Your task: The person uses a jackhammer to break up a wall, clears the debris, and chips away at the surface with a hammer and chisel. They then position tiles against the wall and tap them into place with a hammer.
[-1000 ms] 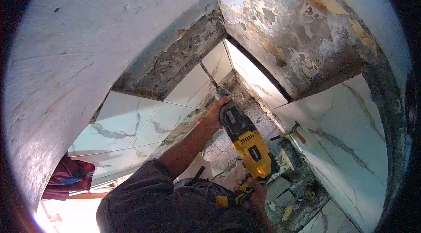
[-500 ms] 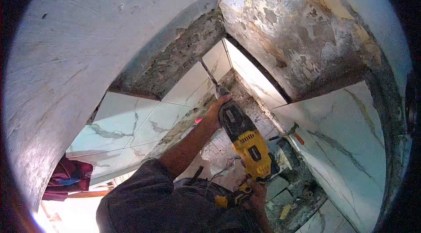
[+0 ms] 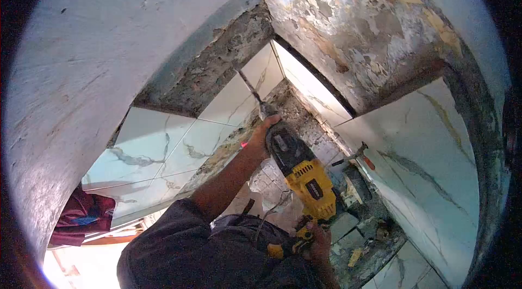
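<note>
A yellow and black rotary hammer (image 3: 311, 183) lies diagonally across the middle of the head view. Its long chisel bit (image 3: 250, 88) points up and left, with the tip at the upper edge of the white marbled wall tiles (image 3: 220, 105), against the rough bare strip above them. My left hand (image 3: 263, 135) is wrapped round the front of the tool, just behind the bit. At the rear, my right hand (image 3: 319, 241) grips the handle; its fingers are partly hidden by the tool.
A hammer (image 3: 356, 154) with an orange part rests by the right-hand tiles (image 3: 429, 164). Peeling, stained plaster (image 3: 359, 33) covers the wall above. Broken pieces and rubble (image 3: 361, 240) lie low on the right. Dark red cloth (image 3: 84, 215) hangs at the lower left.
The whole view has shifted slightly up and left. The chisel tip has slid a little down and left along the tile edge. Both hands keep their hold.
</note>
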The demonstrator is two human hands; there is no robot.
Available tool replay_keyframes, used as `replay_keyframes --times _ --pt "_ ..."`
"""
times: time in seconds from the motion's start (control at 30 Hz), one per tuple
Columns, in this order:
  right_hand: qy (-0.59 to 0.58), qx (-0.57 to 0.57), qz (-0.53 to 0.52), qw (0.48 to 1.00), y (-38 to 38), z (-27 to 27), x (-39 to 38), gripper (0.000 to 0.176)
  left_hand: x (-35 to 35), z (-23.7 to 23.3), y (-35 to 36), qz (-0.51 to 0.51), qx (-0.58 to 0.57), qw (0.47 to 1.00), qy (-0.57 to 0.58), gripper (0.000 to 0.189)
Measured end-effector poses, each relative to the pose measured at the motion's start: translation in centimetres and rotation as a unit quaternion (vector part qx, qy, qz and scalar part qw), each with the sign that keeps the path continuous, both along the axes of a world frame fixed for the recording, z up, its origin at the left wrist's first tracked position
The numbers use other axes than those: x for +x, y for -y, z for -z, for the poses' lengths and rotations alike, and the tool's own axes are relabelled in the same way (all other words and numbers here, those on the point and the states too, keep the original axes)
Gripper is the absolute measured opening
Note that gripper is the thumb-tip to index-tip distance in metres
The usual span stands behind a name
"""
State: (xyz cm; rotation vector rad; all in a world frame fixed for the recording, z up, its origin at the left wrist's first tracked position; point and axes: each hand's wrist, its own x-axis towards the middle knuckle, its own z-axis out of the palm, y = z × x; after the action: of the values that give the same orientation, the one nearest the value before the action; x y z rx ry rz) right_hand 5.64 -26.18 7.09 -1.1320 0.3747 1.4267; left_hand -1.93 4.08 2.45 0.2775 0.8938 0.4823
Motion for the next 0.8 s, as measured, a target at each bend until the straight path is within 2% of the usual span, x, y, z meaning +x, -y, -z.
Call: replay_keyframes --times 0.07,0.17,0.23,0.3,0.33,0.4,0.53,0.63,0.7,0.73,0.8 --pt "0.004 -0.005 -0.018 1.000 -0.1 0.2 0.2 0.030 -0.2 0.3 0.2 -0.020 -0.003 0.999 -0.037 0.030" --pt "0.037 -0.011 -0.049 0.998 0.6 1.0 0.0 0.029 -1.0 2.3 0.3 -0.023 0.003 1.000 -0.005 0.031" --pt "0.064 -0.011 -0.059 0.996 1.4 1.9 0.0 0.027 -1.1 2.8 0.2 0.016 -0.003 1.000 0.023 0.031" --pt "-0.013 0.020 -0.052 0.998 1.9 2.5 0.1 0.029 -0.8 2.8 0.4 0.014 -0.002 1.000 0.021 0.031" --pt "-0.013 0.021 -0.052 0.998 1.7 2.4 0.0 0.029 -0.7 2.8 0.4 0.013 0.000 1.000 0.021 0.031" --pt "-0.028 0.025 0.019 0.999 1.2 1.9 -0.5 0.032 -0.7 3.0 0.4 0.019 0.011 0.999 0.028 0.030" --pt "-0.029 0.045 0.038 0.998 1.2 2.3 -0.7 0.035 -0.9 2.7 0.4 0.018 0.025 0.999 0.014 0.033" --pt "0.039 0.051 -0.009 0.998 2.4 3.4 -0.5 0.035 -0.9 2.8 0.6 -0.015 -0.009 1.000 0.006 0.030" --pt "-0.039 0.019 -0.069 0.997 3.1 3.9 0.2 0.037 -1.0 2.2 1.0 -0.012 -0.020 1.000 0.008 0.030" --pt "-0.039 0.019 -0.071 0.997 2.2 3.0 0.3 0.037 -0.9 1.5 1.0 -0.007 -0.028 1.000 0.012 0.030" --pt "-0.027 0.030 -0.001 0.999 -0.2 0.5 0.3 0.036 -0.8 0.7 1.2 0.003 -0.027 1.000 0.010 0.030"
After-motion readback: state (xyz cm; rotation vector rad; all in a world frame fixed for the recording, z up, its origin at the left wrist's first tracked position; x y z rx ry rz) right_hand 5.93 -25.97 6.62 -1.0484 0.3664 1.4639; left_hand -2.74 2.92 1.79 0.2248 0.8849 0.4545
